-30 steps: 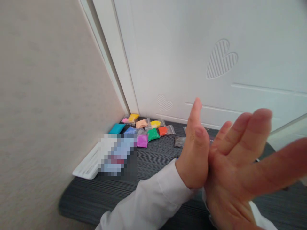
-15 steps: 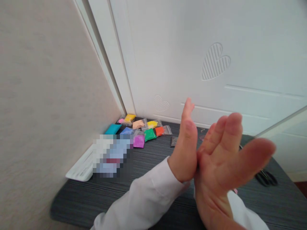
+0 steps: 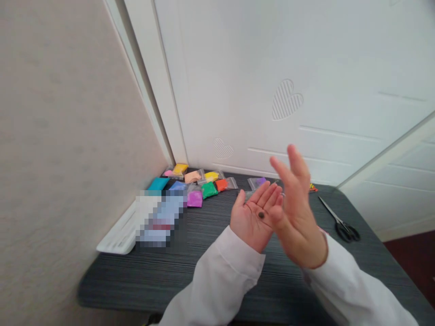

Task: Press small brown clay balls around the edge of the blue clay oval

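Note:
My left hand (image 3: 250,220) is turned palm up with its fingers stretched out. On its palm lies a small dark brown ball (image 3: 261,215), loose and not gripped, which looks like modelling clay. Just to the right, my right hand (image 3: 299,217) is raised with fingers spread, somewhat blurred and apart from the ball. Nothing shows between the right fingers. Behind the left fingertips lies a bag of purple clay (image 3: 261,181), partly covered.
Bags of coloured clay lie along the back of the dark table (image 3: 136,283), green (image 3: 209,189) and orange (image 3: 221,184) among them. A white tray (image 3: 113,233) and a blurred-out packet are at left. Black-handled scissors (image 3: 345,231) lie right. A white panel (image 3: 231,81) stands behind.
My hands were pressed together at the heels with palms facing. Now they have parted: the left lies palm up, showing the ball, and the right is lifted beside it. The view has shifted slightly.

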Action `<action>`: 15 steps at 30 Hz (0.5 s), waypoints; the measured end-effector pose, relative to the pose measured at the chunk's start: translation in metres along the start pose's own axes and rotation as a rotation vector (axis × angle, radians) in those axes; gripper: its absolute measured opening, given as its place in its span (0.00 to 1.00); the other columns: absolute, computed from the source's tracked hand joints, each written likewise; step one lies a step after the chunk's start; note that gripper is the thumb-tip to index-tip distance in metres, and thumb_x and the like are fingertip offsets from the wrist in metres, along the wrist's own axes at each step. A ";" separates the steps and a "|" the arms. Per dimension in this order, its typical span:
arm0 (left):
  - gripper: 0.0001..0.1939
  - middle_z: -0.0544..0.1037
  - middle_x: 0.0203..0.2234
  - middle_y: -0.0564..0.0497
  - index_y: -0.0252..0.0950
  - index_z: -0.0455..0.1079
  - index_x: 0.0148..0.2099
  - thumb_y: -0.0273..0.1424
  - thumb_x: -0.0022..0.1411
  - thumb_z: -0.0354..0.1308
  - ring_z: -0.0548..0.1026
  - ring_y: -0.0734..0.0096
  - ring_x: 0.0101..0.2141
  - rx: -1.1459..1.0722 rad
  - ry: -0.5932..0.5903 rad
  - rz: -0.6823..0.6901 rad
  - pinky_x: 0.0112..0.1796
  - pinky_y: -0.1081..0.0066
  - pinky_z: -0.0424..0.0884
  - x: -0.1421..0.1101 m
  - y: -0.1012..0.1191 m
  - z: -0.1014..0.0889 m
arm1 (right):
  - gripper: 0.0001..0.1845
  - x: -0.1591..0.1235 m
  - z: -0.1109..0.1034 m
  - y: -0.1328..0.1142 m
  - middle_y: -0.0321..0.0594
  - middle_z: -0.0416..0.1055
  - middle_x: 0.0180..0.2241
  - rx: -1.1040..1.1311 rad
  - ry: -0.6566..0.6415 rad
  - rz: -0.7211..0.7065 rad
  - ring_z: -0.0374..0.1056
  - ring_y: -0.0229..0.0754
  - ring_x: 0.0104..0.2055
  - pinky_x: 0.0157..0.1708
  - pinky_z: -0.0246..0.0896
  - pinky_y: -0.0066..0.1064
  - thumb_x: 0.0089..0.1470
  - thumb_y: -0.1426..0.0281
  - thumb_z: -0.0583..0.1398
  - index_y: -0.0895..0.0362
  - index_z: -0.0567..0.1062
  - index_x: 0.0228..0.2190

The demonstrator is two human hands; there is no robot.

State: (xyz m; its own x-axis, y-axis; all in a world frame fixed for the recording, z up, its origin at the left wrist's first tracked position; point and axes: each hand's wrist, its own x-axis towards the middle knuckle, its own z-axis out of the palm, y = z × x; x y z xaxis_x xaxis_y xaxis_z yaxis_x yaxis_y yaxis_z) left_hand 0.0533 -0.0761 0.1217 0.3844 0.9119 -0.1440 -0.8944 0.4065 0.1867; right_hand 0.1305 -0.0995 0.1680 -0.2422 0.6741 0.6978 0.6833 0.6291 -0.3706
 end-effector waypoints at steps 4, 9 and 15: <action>0.23 0.74 0.37 0.40 0.25 0.66 0.44 0.37 0.60 0.39 0.71 0.66 0.42 -0.081 -0.054 -0.025 0.44 0.69 0.67 -0.003 0.002 -0.022 | 0.23 -0.019 -0.018 0.003 0.40 0.41 0.57 -0.018 0.105 0.100 0.38 0.51 0.59 0.53 0.40 0.50 0.51 0.64 0.51 0.50 0.57 0.50; 0.22 0.74 0.37 0.39 0.25 0.67 0.43 0.37 0.59 0.40 0.71 0.65 0.42 -0.040 -0.005 0.034 0.43 0.70 0.67 -0.016 0.010 -0.032 | 0.15 -0.046 -0.005 0.002 0.43 0.57 0.46 -0.121 -0.125 0.080 0.53 0.45 0.50 0.48 0.50 0.42 0.47 0.69 0.56 0.52 0.68 0.39; 0.23 0.73 0.39 0.39 0.27 0.67 0.42 0.39 0.59 0.40 0.70 0.63 0.42 0.104 0.072 0.046 0.44 0.67 0.65 -0.028 0.017 -0.037 | 0.12 -0.057 0.025 -0.006 0.39 0.65 0.35 -0.176 -0.306 0.007 0.59 0.42 0.39 0.41 0.48 0.41 0.48 0.66 0.56 0.49 0.71 0.38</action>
State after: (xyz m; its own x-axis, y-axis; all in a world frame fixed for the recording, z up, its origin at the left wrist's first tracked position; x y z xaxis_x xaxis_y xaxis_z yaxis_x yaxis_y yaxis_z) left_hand 0.0187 -0.0965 0.0933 0.3229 0.9248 -0.2014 -0.8806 0.3715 0.2941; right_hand 0.1233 -0.1315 0.1152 -0.4142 0.7799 0.4693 0.7878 0.5654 -0.2444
